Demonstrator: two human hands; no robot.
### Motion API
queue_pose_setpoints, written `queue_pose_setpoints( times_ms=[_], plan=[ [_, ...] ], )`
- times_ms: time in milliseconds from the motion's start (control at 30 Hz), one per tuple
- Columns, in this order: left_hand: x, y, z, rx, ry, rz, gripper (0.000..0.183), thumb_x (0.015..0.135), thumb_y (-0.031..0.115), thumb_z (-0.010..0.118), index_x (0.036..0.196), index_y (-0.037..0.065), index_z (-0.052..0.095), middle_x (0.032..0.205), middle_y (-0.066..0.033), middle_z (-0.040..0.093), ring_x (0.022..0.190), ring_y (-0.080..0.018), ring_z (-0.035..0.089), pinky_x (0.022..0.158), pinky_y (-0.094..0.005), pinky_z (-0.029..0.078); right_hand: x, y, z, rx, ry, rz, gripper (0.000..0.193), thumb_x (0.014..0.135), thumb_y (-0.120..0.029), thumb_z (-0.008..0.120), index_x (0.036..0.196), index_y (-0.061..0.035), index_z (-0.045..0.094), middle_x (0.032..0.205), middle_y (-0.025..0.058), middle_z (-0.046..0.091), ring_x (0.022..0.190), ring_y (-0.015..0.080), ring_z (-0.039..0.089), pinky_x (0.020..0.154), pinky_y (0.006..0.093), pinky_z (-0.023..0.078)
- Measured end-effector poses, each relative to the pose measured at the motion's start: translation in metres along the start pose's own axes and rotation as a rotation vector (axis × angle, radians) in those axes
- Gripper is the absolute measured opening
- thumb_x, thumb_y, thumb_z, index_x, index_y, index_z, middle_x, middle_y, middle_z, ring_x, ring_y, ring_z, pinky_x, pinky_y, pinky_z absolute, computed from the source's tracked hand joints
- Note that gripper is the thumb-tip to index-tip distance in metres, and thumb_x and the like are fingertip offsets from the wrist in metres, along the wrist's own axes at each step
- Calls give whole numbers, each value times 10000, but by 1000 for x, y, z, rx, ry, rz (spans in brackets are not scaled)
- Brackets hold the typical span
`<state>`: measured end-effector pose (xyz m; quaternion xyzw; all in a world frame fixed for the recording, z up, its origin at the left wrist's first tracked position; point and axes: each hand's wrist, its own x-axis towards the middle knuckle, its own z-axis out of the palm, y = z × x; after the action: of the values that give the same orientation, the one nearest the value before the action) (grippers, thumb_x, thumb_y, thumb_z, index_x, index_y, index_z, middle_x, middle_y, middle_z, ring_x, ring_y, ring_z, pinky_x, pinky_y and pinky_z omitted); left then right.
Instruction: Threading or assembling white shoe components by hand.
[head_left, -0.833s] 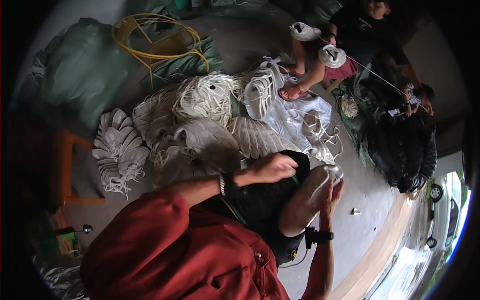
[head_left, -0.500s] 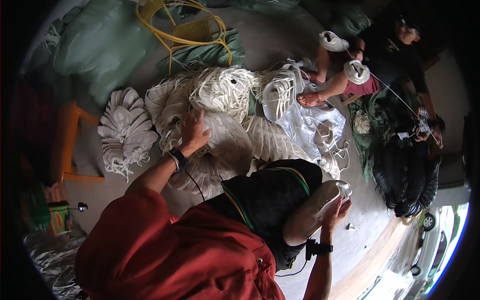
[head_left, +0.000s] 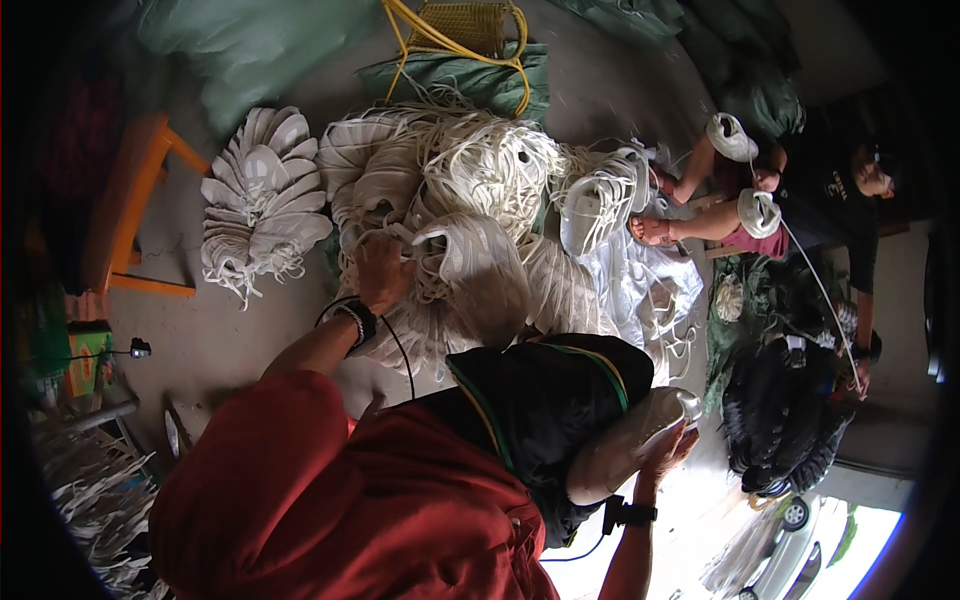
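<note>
My left hand (head_left: 383, 272) is over the heap of white shoe uppers (head_left: 395, 150), beside a pale upper-like piece (head_left: 480, 275) that bulges up near my left knee. Its fingers are dark and blurred against the heap, so their grip is unclear. On the right, my right hand (head_left: 668, 452) lies with fingers stretched along a smooth pale piece with a whitish rim (head_left: 625, 440), beside my black shorts. Whether that piece is an upper or partly bare knee cannot be made out. Many long white laces (head_left: 480, 165) trail over the heap.
A fanned stack of white uppers (head_left: 265, 190) lies at left, by an orange stool (head_left: 135, 200). A yellow chair (head_left: 455, 35) stands at the back. At right a co-worker (head_left: 820, 190) pulls a cord (head_left: 820, 275) from white pieces at the knees. Black bundled goods (head_left: 780, 410) lie nearby.
The view has shifted, so the heaps sit lower and further right. My left hand's fingers, spread before, now look less spread and lower against the heap. My right hand stays at the pale piece.
</note>
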<state>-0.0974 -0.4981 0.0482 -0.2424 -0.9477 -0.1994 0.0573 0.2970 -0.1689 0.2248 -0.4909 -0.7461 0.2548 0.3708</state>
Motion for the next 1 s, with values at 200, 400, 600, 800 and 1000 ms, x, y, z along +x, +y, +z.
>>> queue_pose_setpoints(
  times_ms=[200,400,600,800,1000],
  plan=[
    [7,-1,-9,-49,-69,-43,332,715,266,605,962,47,567,1059,-157,535,1060,-332,453,868,-555,291,8,-9,17,-66,-63,-100,493,906,-375,445,1161,45,424,1055,184,502,942,252,487,845,346,384],
    [76,-5,-34,-315,-246,-299,234,744,181,559,956,92,604,842,-166,614,919,-325,554,845,-496,368,6,-9,20,56,-70,-29,467,901,-321,483,1133,77,410,1069,170,465,968,223,442,881,333,352],
    [147,26,3,-254,-131,13,592,756,185,569,1296,68,354,1265,-172,447,1164,-323,428,965,-396,351,-4,-1,3,106,-12,11,404,905,-310,475,1112,35,431,1029,141,470,926,194,448,845,314,364],
    [184,15,72,-229,-534,8,756,680,66,485,1380,101,202,1332,-188,373,1127,-321,464,904,-347,406,-16,22,-21,67,13,108,472,907,-315,455,1245,2,365,1219,176,422,1100,258,415,957,361,306],
    [175,27,60,0,-445,31,410,704,94,531,1109,47,487,1109,-178,551,952,-354,558,801,-420,457,-21,9,-27,88,19,178,488,902,-332,458,1249,-4,360,1220,180,419,1095,269,422,946,369,321]
  ],
)
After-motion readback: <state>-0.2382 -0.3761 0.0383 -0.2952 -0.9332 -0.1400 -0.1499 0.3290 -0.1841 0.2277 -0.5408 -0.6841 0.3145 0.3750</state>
